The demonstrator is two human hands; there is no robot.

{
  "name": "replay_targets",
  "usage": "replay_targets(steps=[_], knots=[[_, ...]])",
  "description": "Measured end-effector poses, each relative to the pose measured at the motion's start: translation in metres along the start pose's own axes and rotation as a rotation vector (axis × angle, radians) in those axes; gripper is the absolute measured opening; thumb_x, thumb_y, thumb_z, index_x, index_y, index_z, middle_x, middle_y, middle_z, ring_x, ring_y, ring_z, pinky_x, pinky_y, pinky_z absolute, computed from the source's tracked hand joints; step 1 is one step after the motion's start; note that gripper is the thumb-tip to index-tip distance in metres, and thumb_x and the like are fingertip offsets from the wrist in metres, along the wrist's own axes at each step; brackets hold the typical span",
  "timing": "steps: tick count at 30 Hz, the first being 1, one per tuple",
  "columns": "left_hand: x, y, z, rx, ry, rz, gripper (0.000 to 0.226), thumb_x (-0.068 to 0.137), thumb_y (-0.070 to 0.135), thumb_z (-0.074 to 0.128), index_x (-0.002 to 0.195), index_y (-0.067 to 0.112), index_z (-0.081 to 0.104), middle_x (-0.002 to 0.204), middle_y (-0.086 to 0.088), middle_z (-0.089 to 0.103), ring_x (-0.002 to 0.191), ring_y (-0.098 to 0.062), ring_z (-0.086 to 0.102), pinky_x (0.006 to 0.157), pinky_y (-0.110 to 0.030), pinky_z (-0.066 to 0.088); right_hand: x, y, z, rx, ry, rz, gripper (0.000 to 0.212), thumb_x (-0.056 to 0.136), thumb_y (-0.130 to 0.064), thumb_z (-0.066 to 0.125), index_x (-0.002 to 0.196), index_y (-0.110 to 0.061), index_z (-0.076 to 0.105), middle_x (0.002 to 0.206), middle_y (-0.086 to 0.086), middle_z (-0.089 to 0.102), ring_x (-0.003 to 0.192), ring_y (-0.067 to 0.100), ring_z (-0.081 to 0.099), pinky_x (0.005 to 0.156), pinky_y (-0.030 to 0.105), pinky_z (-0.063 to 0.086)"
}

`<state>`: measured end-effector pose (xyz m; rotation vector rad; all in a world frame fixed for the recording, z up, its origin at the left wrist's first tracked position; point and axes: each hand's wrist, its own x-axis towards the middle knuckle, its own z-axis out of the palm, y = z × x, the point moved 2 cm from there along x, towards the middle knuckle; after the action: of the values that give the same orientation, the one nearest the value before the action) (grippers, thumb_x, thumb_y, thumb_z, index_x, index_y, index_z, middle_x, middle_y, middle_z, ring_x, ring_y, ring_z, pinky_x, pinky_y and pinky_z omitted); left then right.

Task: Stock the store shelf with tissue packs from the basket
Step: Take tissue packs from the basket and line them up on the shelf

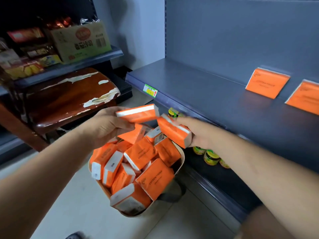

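A basket (181, 161) on the floor is heaped with several orange tissue packs (155, 178). Above it, my left hand (107, 126) grips one orange pack (138, 113) by its end. My right hand (195, 131) holds a second orange pack (174, 132), tilted, just below the shelf's front edge. Two orange packs (266, 84) (305, 99) lean upright against the back panel on the grey shelf (198, 87) to the right.
A worn brown wooden stool (69, 99) stands left of the basket. Behind it, a shelf holds a cardboard box (81, 42) and snack packets. Green-lidded jars (210, 156) sit on the lower shelf under my right arm. A price tag (150, 90) marks the shelf edge.
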<state>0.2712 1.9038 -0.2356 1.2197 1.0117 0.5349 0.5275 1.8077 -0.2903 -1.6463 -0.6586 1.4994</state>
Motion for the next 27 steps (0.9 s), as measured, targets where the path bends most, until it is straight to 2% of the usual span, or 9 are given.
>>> replay_targets(steps=[2,5,9,11,16,20,22,25,27], knots=[[-0.005,0.009,0.011,0.055,0.067,0.072,0.051,0.080,-0.022,0.068,0.113,0.016,0.068,0.099,-0.013,0.072,0.091,-0.022,0.076,0.068,-0.025,0.062,-0.017,-0.001,-0.006,0.175,-0.067,0.018,0.031,0.089,-0.036,0.067,0.110,-0.015,0.075,0.112,0.015,0.075,0.097,0.027,0.073,0.098,0.046,0.054],[-0.013,0.022,0.039,0.206,0.121,0.231,0.041,0.085,-0.011,0.073,0.109,0.022,0.066,0.098,-0.017,0.070,0.083,-0.024,0.077,0.070,-0.031,0.065,-0.040,-0.005,-0.013,0.337,-0.091,0.007,0.037,0.095,-0.041,0.057,0.095,-0.015,0.082,0.099,0.014,0.077,0.083,0.027,0.075,0.083,0.040,0.054],[-0.023,0.036,0.093,0.412,0.205,0.446,0.031,0.089,0.011,0.078,0.115,0.019,0.063,0.092,-0.016,0.072,0.077,-0.031,0.076,0.072,-0.045,0.066,-0.067,-0.009,-0.035,0.530,-0.007,-0.056,0.051,0.090,-0.049,0.062,0.124,-0.013,0.069,0.114,0.022,0.074,0.101,0.039,0.068,0.091,0.047,0.053],[-0.027,0.039,0.122,0.477,0.232,0.518,0.028,0.086,0.018,0.080,0.108,0.020,0.063,0.082,-0.011,0.072,0.068,-0.029,0.075,0.071,-0.049,0.064,-0.085,-0.013,-0.050,0.558,0.001,-0.110,0.052,0.088,-0.053,0.067,0.122,-0.013,0.070,0.116,0.022,0.074,0.105,0.040,0.068,0.103,0.052,0.047],[-0.033,0.051,0.183,0.398,0.209,0.508,0.032,0.075,0.021,0.081,0.098,0.010,0.062,0.067,-0.013,0.068,0.054,-0.025,0.066,0.066,-0.056,0.061,-0.139,-0.018,-0.100,0.438,0.011,-0.270,0.048,0.077,-0.023,0.073,0.123,-0.009,0.066,0.122,0.021,0.072,0.112,0.037,0.068,0.101,0.059,0.050],[-0.046,0.066,0.223,0.414,0.142,0.472,0.040,0.068,0.024,0.081,0.100,0.005,0.067,0.076,-0.023,0.070,0.058,-0.029,0.065,0.067,-0.049,0.063,-0.187,-0.016,-0.152,0.288,0.132,-0.308,0.061,0.066,-0.010,0.074,0.126,-0.010,0.065,0.120,0.017,0.074,0.106,0.033,0.072,0.090,0.052,0.057],[-0.051,0.068,0.240,0.409,0.106,0.470,0.036,0.078,0.016,0.085,0.106,0.002,0.065,0.075,-0.016,0.066,0.058,-0.024,0.063,0.064,-0.041,0.062,-0.208,-0.012,-0.177,0.235,0.222,-0.325,0.053,0.073,-0.009,0.072,0.125,-0.009,0.066,0.120,0.016,0.074,0.105,0.030,0.073,0.083,0.047,0.060],[-0.057,0.069,0.266,0.415,0.102,0.483,0.034,0.078,0.018,0.088,0.086,0.008,0.058,0.065,-0.006,0.060,0.053,-0.017,0.058,0.062,-0.042,0.057,-0.235,-0.005,-0.211,0.222,0.459,-0.374,0.041,0.082,-0.004,0.072,0.122,-0.004,0.066,0.110,0.015,0.077,0.098,0.028,0.076,0.079,0.043,0.062],[-0.061,0.072,0.285,0.379,0.086,0.485,0.039,0.076,0.020,0.091,0.080,0.014,0.052,0.068,-0.003,0.060,0.053,-0.013,0.059,0.057,-0.034,0.053,-0.252,-0.004,-0.229,0.220,0.594,-0.410,0.030,0.080,-0.004,0.076,0.108,-0.011,0.068,0.105,0.012,0.078,0.095,0.028,0.076,0.083,0.044,0.062]])
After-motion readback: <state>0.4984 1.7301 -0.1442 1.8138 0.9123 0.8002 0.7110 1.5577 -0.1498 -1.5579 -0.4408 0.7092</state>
